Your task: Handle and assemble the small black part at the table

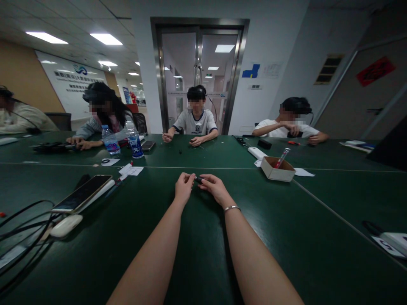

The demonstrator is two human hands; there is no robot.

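Nearest me, L edge: black cables [22,224] and a white oval device [66,225], then a phone [82,193] lying face up. Mid-table I've got both forearms out. The left hand [183,188] and right hand [214,189] meet fingertip to fingertip, fingers curled narrow, each pinching one end of a small dark piece [199,180] just above the green table [203,254]. Bracelet [231,208] on R wrist. Further off, to the R: open cardboard box [276,173] w/ a red-tipped tube [282,157] leaning inside, top poking over the rim; other contents I can't tell. Far L: two water bottles [110,142] upright, blue labels, fill level unclear. Beyond, other people sit at the far edge.
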